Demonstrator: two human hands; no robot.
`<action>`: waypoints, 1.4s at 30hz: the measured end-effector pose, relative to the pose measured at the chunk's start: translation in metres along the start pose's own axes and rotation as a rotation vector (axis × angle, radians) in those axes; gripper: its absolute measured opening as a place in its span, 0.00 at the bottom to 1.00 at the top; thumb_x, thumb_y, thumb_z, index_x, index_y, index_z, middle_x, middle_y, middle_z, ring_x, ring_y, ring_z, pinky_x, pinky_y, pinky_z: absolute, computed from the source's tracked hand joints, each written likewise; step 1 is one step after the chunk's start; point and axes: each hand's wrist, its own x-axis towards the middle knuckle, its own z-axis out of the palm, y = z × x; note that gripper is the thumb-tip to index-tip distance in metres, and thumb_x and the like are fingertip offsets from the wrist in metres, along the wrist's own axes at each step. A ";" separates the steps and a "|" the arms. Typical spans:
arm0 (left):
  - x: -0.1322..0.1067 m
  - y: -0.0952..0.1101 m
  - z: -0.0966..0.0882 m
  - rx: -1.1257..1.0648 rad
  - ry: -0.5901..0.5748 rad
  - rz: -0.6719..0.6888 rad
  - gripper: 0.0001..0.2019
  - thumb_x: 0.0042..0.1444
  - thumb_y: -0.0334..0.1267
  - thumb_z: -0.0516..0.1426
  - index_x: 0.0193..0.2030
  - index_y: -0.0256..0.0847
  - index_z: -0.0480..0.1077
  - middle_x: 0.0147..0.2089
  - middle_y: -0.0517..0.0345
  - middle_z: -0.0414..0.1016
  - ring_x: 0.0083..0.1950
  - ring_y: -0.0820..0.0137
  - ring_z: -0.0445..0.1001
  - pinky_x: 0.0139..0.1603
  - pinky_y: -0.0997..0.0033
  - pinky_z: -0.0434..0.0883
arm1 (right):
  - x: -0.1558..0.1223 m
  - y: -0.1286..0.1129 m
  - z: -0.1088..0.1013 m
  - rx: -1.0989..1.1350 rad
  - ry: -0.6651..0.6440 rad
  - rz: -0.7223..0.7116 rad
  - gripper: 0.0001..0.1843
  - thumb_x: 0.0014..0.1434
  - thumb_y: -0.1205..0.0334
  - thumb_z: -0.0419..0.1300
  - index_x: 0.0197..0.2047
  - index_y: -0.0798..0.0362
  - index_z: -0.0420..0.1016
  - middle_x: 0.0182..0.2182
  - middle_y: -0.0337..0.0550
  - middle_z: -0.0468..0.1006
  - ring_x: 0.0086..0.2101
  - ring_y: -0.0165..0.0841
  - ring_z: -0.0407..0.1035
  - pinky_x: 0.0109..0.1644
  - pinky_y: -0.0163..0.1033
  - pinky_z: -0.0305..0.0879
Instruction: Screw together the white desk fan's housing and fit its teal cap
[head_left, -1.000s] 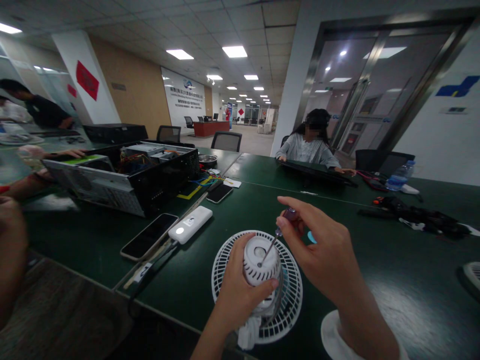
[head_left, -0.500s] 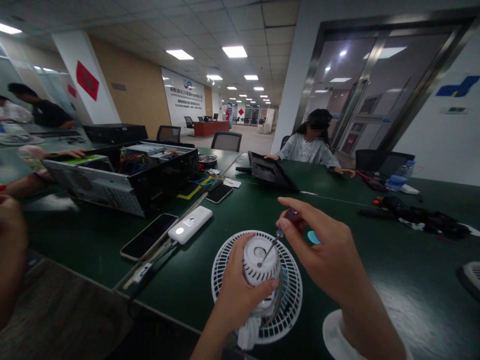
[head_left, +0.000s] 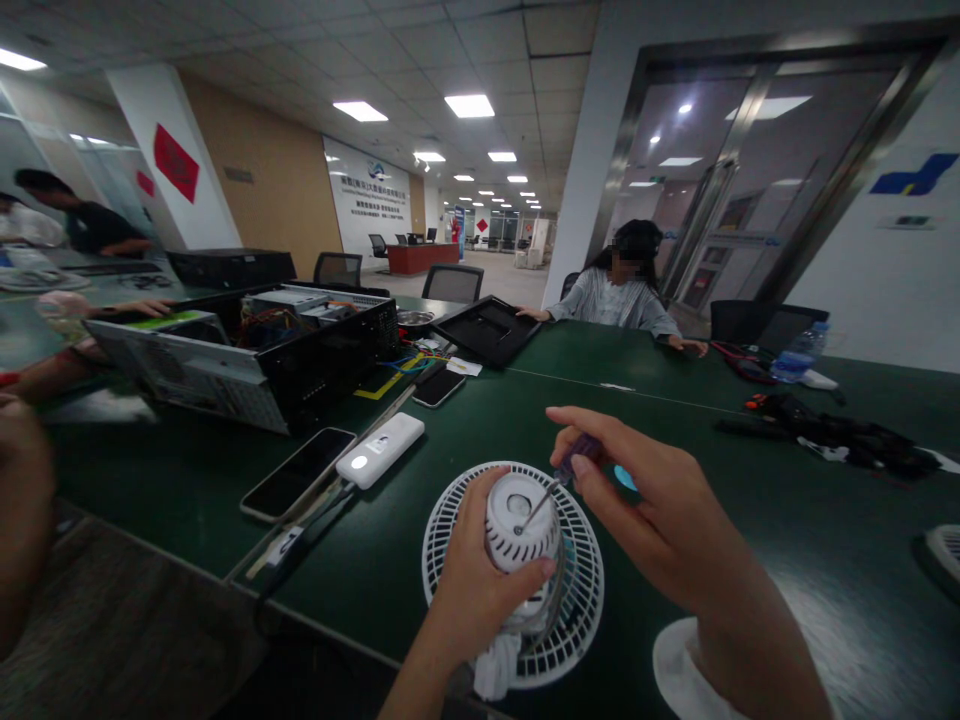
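The left hand [head_left: 480, 590] is closed around a white, slotted, cylindrical plastic fan housing [head_left: 517, 545], its fingers curled round the side. It holds the housing roughly upright over a round white plastic fan guard [head_left: 588, 600], near the front edge of the dark green surface [head_left: 780, 560]. A crumpled white cloth [head_left: 491, 670] hangs below the housing.

The right hand [head_left: 652, 510] is partly closed, pinching a slim purple-handled screwdriver [head_left: 577, 457] between thumb and fingers. Its thin steel shaft slants down to the left, with the tip at a round recess in the top of the housing; whether it has seated on a screw head is too small to tell. The shaft seems to lean steeply rather than stand square to that top face. Bringing it closer in line with the recess, with the left hand bracing firmly, would likely give a surer bite.

To the left lie a white power bank [head_left: 379, 450] and a black smartphone [head_left: 298, 473]. Farther along stands an open black computer case [head_left: 322, 345], with another person's hand [head_left: 131, 308] resting beyond it. A seated person [head_left: 619, 295] is at the far side.
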 end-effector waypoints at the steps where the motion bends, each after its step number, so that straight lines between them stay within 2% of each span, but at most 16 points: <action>1: 0.000 0.000 0.000 0.001 -0.003 0.002 0.34 0.43 0.35 0.63 0.58 0.44 0.58 0.58 0.50 0.62 0.60 0.54 0.61 0.60 0.52 0.58 | 0.000 0.000 0.000 0.002 -0.012 -0.020 0.16 0.60 0.69 0.47 0.51 0.55 0.64 0.33 0.42 0.76 0.32 0.29 0.72 0.33 0.33 0.67; 11: 0.000 -0.001 0.001 0.014 -0.010 0.015 0.33 0.43 0.35 0.63 0.57 0.46 0.56 0.58 0.52 0.61 0.59 0.55 0.61 0.60 0.53 0.57 | -0.002 -0.005 -0.001 0.028 -0.074 -0.164 0.17 0.59 0.72 0.45 0.52 0.55 0.61 0.34 0.43 0.74 0.34 0.29 0.70 0.34 0.32 0.66; 15: 0.000 -0.001 0.001 0.010 -0.008 0.018 0.33 0.43 0.34 0.63 0.57 0.45 0.56 0.56 0.53 0.63 0.58 0.56 0.62 0.59 0.54 0.58 | -0.001 -0.004 0.000 0.069 -0.075 -0.218 0.14 0.56 0.74 0.45 0.45 0.55 0.63 0.32 0.42 0.72 0.33 0.29 0.68 0.33 0.32 0.64; 20: 0.001 -0.002 0.001 0.014 0.009 0.012 0.33 0.42 0.34 0.63 0.56 0.46 0.57 0.56 0.54 0.63 0.57 0.56 0.63 0.59 0.55 0.58 | 0.001 -0.003 0.002 0.076 -0.033 -0.201 0.11 0.56 0.74 0.45 0.39 0.54 0.63 0.29 0.40 0.70 0.30 0.27 0.66 0.31 0.31 0.62; 24: 0.001 -0.005 0.000 0.009 -0.019 0.007 0.34 0.43 0.36 0.63 0.58 0.47 0.55 0.59 0.53 0.60 0.60 0.56 0.60 0.61 0.53 0.55 | 0.000 0.001 0.002 0.084 0.073 -0.109 0.10 0.56 0.74 0.47 0.39 0.53 0.64 0.30 0.37 0.71 0.29 0.26 0.68 0.33 0.32 0.63; 27: 0.000 -0.006 0.000 0.009 -0.021 0.011 0.34 0.44 0.37 0.63 0.58 0.46 0.55 0.60 0.52 0.59 0.61 0.55 0.58 0.62 0.52 0.54 | 0.003 0.021 0.005 0.113 0.245 0.058 0.08 0.59 0.70 0.49 0.39 0.52 0.66 0.34 0.39 0.74 0.31 0.27 0.70 0.37 0.34 0.66; 28: 0.000 -0.006 0.000 0.006 -0.016 0.010 0.34 0.44 0.37 0.63 0.58 0.46 0.55 0.59 0.51 0.59 0.61 0.55 0.58 0.62 0.52 0.54 | 0.006 0.032 0.008 0.105 0.264 0.142 0.06 0.59 0.68 0.50 0.39 0.52 0.67 0.35 0.39 0.74 0.31 0.28 0.70 0.38 0.36 0.66; 30: 0.000 -0.007 0.001 0.002 -0.002 0.002 0.34 0.43 0.36 0.63 0.57 0.45 0.56 0.59 0.51 0.60 0.60 0.54 0.59 0.62 0.52 0.54 | 0.011 0.060 0.018 0.028 0.185 0.335 0.06 0.59 0.65 0.52 0.39 0.53 0.67 0.36 0.41 0.74 0.34 0.29 0.71 0.40 0.37 0.67; 31: 0.000 -0.007 0.001 0.003 0.002 -0.002 0.34 0.43 0.36 0.63 0.57 0.45 0.56 0.59 0.51 0.60 0.60 0.54 0.59 0.62 0.51 0.54 | 0.013 0.076 0.024 -0.044 0.056 0.455 0.06 0.59 0.65 0.52 0.40 0.53 0.67 0.37 0.40 0.74 0.36 0.29 0.71 0.42 0.37 0.67; 34: 0.000 -0.006 0.001 0.010 0.004 -0.003 0.34 0.43 0.38 0.63 0.58 0.45 0.55 0.59 0.50 0.59 0.61 0.53 0.58 0.62 0.51 0.54 | 0.011 0.122 0.051 -0.126 -0.101 0.595 0.05 0.58 0.65 0.56 0.38 0.57 0.69 0.33 0.42 0.74 0.35 0.31 0.70 0.43 0.41 0.67; 36: 0.000 -0.006 0.001 0.018 0.003 -0.006 0.34 0.44 0.38 0.63 0.58 0.45 0.55 0.60 0.50 0.59 0.61 0.53 0.58 0.62 0.51 0.54 | 0.004 0.145 0.073 -0.159 -0.222 0.668 0.10 0.59 0.60 0.57 0.42 0.57 0.70 0.38 0.42 0.74 0.37 0.32 0.70 0.42 0.44 0.68; 39: -0.001 -0.004 0.000 0.036 -0.001 -0.027 0.34 0.43 0.36 0.63 0.58 0.46 0.55 0.60 0.51 0.59 0.61 0.53 0.58 0.62 0.51 0.54 | -0.011 0.164 0.102 -0.180 -0.391 0.738 0.15 0.61 0.57 0.55 0.49 0.55 0.68 0.46 0.45 0.71 0.41 0.34 0.69 0.43 0.45 0.69; 42: -0.001 -0.003 0.001 0.036 0.011 -0.049 0.35 0.43 0.36 0.63 0.58 0.46 0.56 0.60 0.51 0.59 0.61 0.53 0.58 0.62 0.50 0.55 | -0.020 0.174 0.114 -0.205 -0.505 0.785 0.16 0.61 0.57 0.55 0.50 0.55 0.67 0.47 0.46 0.71 0.42 0.35 0.69 0.44 0.46 0.68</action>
